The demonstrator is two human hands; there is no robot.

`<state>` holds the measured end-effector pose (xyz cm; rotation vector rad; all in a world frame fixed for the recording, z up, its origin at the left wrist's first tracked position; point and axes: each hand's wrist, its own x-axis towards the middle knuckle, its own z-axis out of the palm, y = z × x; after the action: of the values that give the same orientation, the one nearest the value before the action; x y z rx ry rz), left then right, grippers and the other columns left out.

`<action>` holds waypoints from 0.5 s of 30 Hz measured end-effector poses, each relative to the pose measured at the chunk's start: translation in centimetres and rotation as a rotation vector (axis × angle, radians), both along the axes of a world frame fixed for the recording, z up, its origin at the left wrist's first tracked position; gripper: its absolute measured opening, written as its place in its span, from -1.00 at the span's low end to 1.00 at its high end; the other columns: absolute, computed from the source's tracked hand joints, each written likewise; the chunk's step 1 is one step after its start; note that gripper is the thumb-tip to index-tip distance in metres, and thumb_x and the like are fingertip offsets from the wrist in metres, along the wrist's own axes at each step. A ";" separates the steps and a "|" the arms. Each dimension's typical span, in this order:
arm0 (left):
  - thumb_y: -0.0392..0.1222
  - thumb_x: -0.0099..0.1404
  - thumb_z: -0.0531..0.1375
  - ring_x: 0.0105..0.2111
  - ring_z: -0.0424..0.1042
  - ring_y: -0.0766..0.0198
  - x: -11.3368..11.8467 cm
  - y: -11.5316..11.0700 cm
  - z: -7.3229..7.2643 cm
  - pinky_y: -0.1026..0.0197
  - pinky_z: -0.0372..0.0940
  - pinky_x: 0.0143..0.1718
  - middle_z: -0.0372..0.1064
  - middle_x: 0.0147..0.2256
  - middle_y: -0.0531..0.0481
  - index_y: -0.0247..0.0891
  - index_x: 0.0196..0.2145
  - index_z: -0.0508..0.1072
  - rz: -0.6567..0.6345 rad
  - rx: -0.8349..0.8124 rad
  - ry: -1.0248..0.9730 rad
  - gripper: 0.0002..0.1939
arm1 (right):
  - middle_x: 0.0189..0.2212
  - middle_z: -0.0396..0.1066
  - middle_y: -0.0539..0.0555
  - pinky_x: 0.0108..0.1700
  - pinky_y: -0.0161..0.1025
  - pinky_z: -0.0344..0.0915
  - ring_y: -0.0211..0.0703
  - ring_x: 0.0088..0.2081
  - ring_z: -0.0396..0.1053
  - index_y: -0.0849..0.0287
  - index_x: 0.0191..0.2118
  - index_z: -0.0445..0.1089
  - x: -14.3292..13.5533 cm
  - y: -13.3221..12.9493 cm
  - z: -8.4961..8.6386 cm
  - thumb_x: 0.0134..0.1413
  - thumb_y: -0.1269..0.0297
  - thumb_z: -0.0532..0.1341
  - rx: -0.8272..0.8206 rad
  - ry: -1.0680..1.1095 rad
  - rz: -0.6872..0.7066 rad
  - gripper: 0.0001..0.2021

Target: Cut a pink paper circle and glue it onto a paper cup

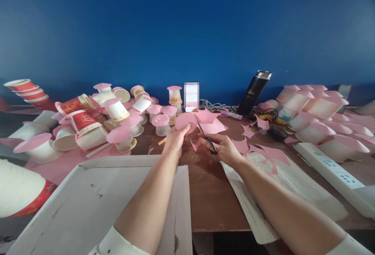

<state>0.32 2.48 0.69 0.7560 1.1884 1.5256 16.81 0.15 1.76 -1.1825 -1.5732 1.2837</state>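
The left hand (pixel 176 139) is closed, thumb on top, on a round pink piece (pixel 186 123) held over the brown table (pixel 211 192); the right hand (pixel 224 145) is curled around the black handles of the scissors (pixel 208 139), whose blades reach up beside the piece's right edge; pink scraps (pixel 208 120) lie just beyond; farther out, pink-topped paper cups (pixel 117 110) crowd the left side and more cups (pixel 316 110) stand bunched on the right; a black flask (pixel 254 93) leans near the blue wall (pixel 187 28); a white power strip (pixel 336 173) lies at right.

Pink paper scraps (pixel 274 153), deep-blue wall (pixel 187 24), red cup (pixel 84 123) with gold pattern.
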 end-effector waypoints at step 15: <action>-0.03 -0.04 0.38 -0.29 0.50 0.08 0.5 -1.0 0.9 0.16 0.35 -0.27 0.55 -0.30 -0.16 -0.34 -0.29 0.58 -0.074 0.068 0.142 -0.61 | -0.58 0.20 -0.06 -0.54 -0.35 0.03 -0.34 -0.54 0.08 0.23 -0.03 0.48 0.6 0.3 -0.3 -0.06 -0.01 0.31 0.012 0.052 0.042 -0.49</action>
<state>0.78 1.47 1.61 0.9569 1.2038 1.4762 17.46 0.49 1.49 -1.1049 -1.5736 1.3199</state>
